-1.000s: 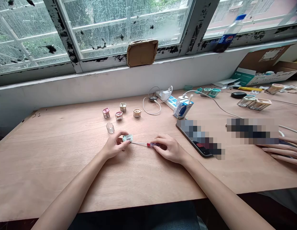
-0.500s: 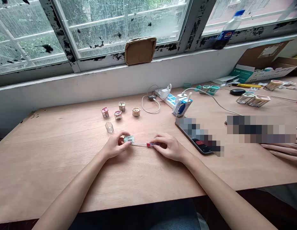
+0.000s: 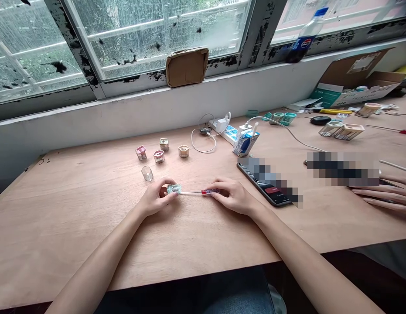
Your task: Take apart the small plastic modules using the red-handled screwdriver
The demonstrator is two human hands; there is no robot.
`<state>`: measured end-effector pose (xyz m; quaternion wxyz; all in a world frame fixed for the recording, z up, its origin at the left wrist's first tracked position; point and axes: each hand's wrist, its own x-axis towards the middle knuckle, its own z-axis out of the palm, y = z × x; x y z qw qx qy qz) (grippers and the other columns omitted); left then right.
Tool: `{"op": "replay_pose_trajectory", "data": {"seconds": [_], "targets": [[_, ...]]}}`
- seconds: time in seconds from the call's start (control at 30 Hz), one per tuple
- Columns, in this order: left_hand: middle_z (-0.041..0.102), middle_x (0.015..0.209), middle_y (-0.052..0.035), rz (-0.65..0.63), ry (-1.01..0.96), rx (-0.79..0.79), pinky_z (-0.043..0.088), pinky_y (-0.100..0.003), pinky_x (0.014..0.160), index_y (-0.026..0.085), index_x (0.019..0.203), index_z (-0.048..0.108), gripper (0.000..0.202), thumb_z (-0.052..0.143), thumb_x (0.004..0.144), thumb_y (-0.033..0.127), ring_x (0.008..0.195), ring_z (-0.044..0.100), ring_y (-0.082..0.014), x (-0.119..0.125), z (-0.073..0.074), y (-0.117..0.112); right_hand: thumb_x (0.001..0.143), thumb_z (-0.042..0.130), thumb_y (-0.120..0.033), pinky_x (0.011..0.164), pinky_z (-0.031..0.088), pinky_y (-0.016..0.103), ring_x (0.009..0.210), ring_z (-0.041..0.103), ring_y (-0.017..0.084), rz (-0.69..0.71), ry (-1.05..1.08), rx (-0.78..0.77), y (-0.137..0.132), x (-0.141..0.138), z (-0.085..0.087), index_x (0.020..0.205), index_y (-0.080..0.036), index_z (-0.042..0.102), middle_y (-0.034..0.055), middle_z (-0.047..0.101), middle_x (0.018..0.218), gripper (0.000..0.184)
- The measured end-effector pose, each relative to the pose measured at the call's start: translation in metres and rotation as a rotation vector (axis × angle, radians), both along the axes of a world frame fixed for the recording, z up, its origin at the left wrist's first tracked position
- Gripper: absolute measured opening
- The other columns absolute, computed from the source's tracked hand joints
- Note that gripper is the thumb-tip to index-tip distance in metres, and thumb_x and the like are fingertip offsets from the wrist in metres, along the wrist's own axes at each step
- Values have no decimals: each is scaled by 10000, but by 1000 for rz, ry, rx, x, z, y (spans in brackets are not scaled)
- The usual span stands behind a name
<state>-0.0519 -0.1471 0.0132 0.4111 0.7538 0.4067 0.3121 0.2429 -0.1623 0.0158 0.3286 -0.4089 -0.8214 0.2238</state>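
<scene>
"What colours sit below and left of the milk carton [image 3: 246,143]?"

"The carton's blue and white. Down there, the screwdriver [image 3: 209,191] has a red handle, and the small connector [image 3: 174,189] is pale green."

"Farther left?"

"A pink-topped connector [image 3: 141,152]."

Even daylight enters through the rain-streaked window [image 3: 160,39] beyond the left hand [image 3: 156,197] and right hand [image 3: 233,196], leaving only faint, soft shadows on the table [image 3: 91,231]. Focus holds throughout; wide-angle distortion bends the outer edges, and pixelated patches [image 3: 343,168] obscure areas right of the grip.
</scene>
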Motion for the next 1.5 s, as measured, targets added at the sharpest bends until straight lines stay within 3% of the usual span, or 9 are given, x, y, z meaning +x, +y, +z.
{"op": "replay_pose_trajectory", "data": {"seconds": [1.13,1.5], "targets": [[598,794,-3,5,-1,-38,430,-193,492,170,1073,586,324,667,867,406,631,589,-113,4,6,-1,953,582,-265,655,487,280,735,638,168,5,21,18,-1,-3,-2,913,-217,767,53,691,847,195],[639,900,-18,1,-32,-82,517,-206,509,180,1093,580,381,669,861,469,616,603,-103,0,-1,2,917,625,-269,639,481,278,719,619,165,-19,48,24,1,-5,-8,891,-207,734,52,670,845,127]]}}
